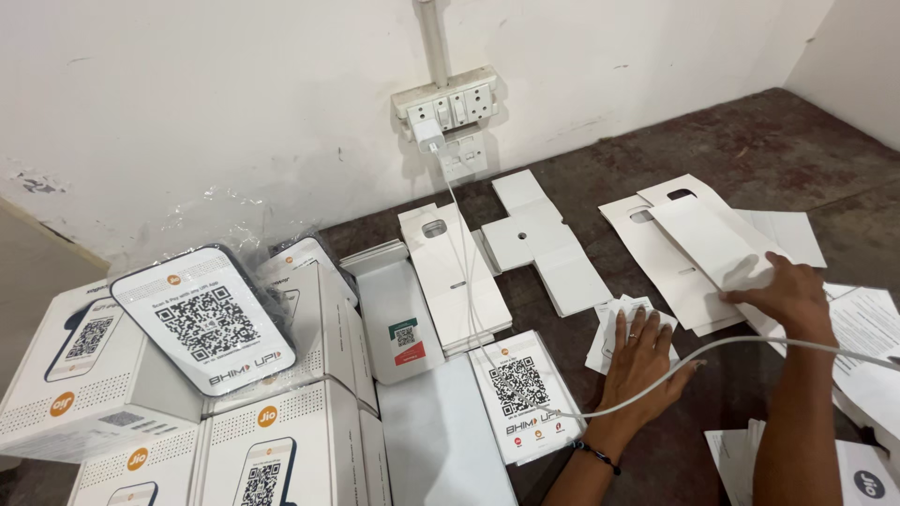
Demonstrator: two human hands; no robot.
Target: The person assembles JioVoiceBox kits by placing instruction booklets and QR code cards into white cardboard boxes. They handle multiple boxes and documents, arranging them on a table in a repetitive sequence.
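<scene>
A: Left hand (642,351) lies flat, fingers spread, pinning a small stack of white slips (614,323) to the dark bench (750,150).

B: Right hand (787,290), open-palmed, presses the flat cardboard sleeves (698,248) just beyond (white cable (656,384) draped over both wrists).

A: Looks like sorting inserts; picking one up would need a pinch at its edge.

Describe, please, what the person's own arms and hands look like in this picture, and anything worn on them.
Both forearms are bare, with no sleeves in view. The left hand wears a ring on one finger, and a thin dark band with a small bead circles its wrist. The right hand shows no ring, band or glove.
</scene>
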